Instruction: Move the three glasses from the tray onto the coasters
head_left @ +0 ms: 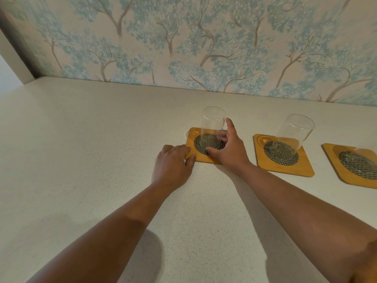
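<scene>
Two bare forearms reach up from the bottom of the frame over a pale speckled countertop (81, 139). The left hand (173, 166) lies flat, its fingers stretched out and pressing the near-left corner of the left coaster (204, 158), holding nothing. Just beside it the right hand (228, 148) curls loosely around the base of the left glass (213, 127), thumb up against its right wall and fingertips on the near side; the glass stands on the coaster's woven centre.

To the right, the middle glass (293, 131) stands on the middle coaster (285, 168). The right coaster (334, 158) sits at the frame's edge, and something clear seems to sit on it, though I cannot tell. No tray is in view.

These tumblers look thin, smooth and light: likely slippery and breakable, so best taken low around the wall, with an even wrap. Tree-patterned wallpaper (183, 37) fills the top.
</scene>
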Demonstrator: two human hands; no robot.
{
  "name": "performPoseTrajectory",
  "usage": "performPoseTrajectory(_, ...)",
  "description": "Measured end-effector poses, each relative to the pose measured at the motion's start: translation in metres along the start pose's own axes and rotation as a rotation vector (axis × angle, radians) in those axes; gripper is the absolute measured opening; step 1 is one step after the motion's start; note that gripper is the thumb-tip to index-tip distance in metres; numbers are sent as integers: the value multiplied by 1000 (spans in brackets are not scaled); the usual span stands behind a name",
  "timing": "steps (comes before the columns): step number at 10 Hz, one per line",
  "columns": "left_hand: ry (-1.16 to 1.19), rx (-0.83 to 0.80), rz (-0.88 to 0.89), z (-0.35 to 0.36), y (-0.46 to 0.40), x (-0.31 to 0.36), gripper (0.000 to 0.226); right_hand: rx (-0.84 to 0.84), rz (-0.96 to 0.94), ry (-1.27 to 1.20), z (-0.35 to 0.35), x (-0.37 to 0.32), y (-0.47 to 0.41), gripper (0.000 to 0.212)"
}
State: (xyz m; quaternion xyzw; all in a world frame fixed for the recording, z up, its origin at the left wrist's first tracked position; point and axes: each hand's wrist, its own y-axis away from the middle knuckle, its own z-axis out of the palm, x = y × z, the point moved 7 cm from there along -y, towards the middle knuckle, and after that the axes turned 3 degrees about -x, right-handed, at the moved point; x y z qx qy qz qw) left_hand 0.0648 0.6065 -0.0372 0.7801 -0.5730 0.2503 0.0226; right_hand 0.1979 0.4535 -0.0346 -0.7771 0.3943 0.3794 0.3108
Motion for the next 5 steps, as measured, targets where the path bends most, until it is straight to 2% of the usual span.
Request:
performPoseTrajectory(3,26,-9,8,-3,0,3,41,10,-16,20,-1,-7,3,133)
performPoseTrajectory(4,3,0,16,-6,1,6,42,68,-85,84,-3,-21,14,134)
performPoseTrajectory(5,-46,22,42,-7,3,9,52,122,-141,103,-6,-26,21,131)
